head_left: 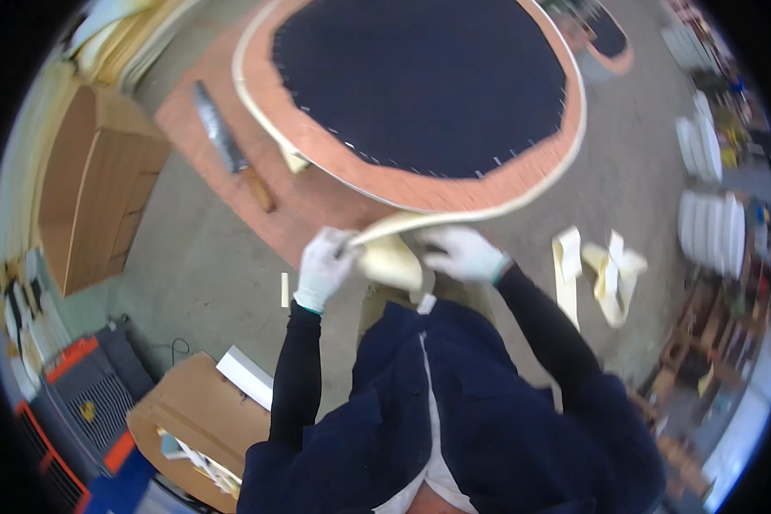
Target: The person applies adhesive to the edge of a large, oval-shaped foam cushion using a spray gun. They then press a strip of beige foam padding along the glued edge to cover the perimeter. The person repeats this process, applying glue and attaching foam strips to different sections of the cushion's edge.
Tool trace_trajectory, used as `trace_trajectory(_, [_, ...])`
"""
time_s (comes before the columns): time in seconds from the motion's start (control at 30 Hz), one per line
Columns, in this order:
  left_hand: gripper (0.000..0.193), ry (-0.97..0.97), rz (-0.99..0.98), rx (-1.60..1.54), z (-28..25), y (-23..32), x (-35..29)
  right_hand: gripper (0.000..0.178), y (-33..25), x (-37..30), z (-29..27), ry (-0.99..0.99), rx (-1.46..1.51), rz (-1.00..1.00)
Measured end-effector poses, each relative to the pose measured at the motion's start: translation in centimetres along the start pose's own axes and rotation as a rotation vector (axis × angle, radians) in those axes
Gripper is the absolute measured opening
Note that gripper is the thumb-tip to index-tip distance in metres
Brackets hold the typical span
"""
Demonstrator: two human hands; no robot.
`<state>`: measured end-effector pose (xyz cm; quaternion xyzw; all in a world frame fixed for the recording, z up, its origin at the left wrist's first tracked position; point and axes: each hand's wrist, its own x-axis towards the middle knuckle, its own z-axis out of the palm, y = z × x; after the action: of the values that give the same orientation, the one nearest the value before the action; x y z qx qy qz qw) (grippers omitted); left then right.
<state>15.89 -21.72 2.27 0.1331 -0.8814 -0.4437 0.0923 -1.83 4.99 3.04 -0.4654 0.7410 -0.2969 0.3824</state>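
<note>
A large rounded panel (351,180) of reddish-brown board lies before me, with a dark fabric (428,77) stapled over its middle. Along its rim runs a cream foam strip (505,206), whose loose part (390,261) folds down at the near edge. My left hand (324,261), in a white glove, pinches that strip close to the fold. To the right of the fold is my right hand (464,254), also gloved and slightly blurred; its fingers look apart, just below the panel's edge, with nothing visible between them.
A cleaver-like knife (223,137) with a wooden handle lies on the board (206,184) under the panel. Cream strip offcuts (612,278) are on the floor at right. A wooden cabinet (103,197) stands left, an open cardboard box (206,411) lower left, white stacked pieces (711,233) far right.
</note>
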Motion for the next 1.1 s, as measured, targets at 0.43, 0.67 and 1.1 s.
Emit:
trace_trajectory(0.43, [0.047,0.466,-0.275,-0.890,-17.6,-19.5,29.3,0.071,22.8,-4.3,-13.8,1.383,1.254,0.055])
trace_trajectory(0.67, [0.084,0.194,-0.359,-0.825,-18.2,-17.4,36.0,0.068,23.4,-1.1,-14.6,1.299,1.427,-0.228])
trace_trajectory(1.1, [0.090,0.406,-0.370,-0.942,-12.9,-2.6,19.5,0.016,27.3,1.0,-32.2,1.521,-0.938,0.375])
